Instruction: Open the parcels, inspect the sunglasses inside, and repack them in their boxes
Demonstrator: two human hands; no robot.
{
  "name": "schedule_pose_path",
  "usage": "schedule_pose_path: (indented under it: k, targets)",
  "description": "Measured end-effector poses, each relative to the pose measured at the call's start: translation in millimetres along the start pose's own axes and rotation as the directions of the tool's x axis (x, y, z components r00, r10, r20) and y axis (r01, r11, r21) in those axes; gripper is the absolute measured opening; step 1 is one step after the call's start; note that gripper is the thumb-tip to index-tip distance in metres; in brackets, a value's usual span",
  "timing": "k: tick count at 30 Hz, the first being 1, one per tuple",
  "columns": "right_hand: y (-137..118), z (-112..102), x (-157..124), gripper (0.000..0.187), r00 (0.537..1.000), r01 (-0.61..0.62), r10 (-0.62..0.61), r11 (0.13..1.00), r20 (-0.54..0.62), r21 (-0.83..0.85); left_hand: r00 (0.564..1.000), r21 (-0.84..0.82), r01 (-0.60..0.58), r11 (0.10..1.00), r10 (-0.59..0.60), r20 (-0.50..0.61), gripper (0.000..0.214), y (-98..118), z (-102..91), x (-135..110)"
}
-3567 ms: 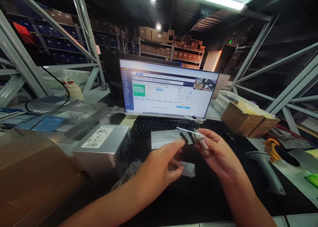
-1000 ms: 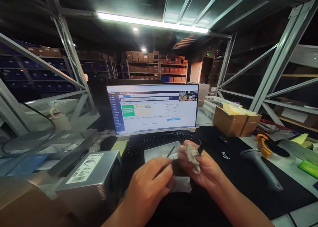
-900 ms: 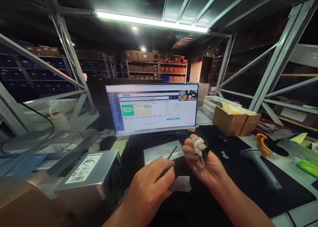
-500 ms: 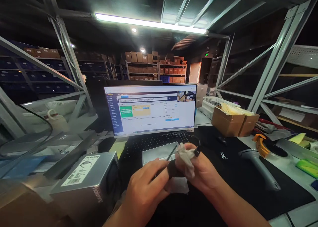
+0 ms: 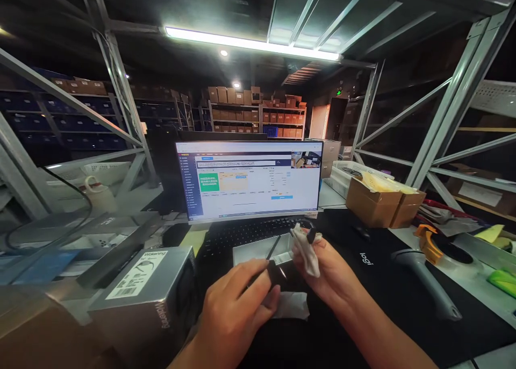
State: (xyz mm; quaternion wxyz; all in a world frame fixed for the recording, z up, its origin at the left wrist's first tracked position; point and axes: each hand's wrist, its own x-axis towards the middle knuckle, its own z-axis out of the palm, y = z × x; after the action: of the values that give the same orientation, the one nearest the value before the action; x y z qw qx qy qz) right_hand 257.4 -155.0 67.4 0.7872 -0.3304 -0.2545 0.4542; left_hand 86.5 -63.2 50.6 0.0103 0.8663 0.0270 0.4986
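Note:
My left hand (image 5: 234, 299) is closed around a glossy dark piece (image 5: 281, 274) whose kind I cannot make out; a thin dark rod (image 5: 274, 246) shows just above it. In my right hand (image 5: 338, 275) is a crumpled white wrapper (image 5: 307, 255), pinched between the fingers, with a black tip (image 5: 312, 234) showing at its top. Behind both hands lies an open white box (image 5: 245, 255). A flat pale sheet (image 5: 292, 305) shows below, beside my left fingertips. To the left stands a grey box (image 5: 133, 293) marked "Wakening".
A lit monitor (image 5: 250, 202) stands behind a black keyboard (image 5: 226, 237). On the dark desk mat (image 5: 379, 280) rests a grey barcode scanner (image 5: 431, 285), with a mouse (image 5: 360, 232) farther back. Cardboard boxes (image 5: 373, 205), a tape dispenser (image 5: 429, 242) and metal shelving surround the desk.
My hands have drawn slightly apart, leaving a gap between the dark piece and the white wrapper. More of the dark piece shows. The whole view has shifted a little.

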Motion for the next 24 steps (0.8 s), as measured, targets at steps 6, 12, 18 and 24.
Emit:
schedule_pose_path:
  k: [6,12,18,24]
  targets:
    - [11.4,10.3,-10.3,0.027,0.99,-0.129,0.117,0.979,0.084,0.158,1.0,-0.021,0.018,1.0,-0.018,0.026,0.005,4.8,2.2,-1.7]
    - [11.5,5.9,-20.6,0.009,0.919,0.378,-0.266,0.803,0.291,-0.46,0.998,-0.044,0.036,0.998,-0.034,0.044,0.013,5.9,-3.3,-1.8]
    - [10.6,1.3,0.1,0.021,0.999,0.021,-0.015,0.979,0.031,-0.201,0.996,-0.012,0.091,0.996,-0.09,0.023,0.011,1.5,2.3,-0.7]
    - [18.7,9.0,5.8,0.033,0.995,-0.096,0.104,0.934,-0.004,0.345,0.994,0.015,0.08,0.997,-0.081,0.08,0.005,-2.5,12.5,-3.3]
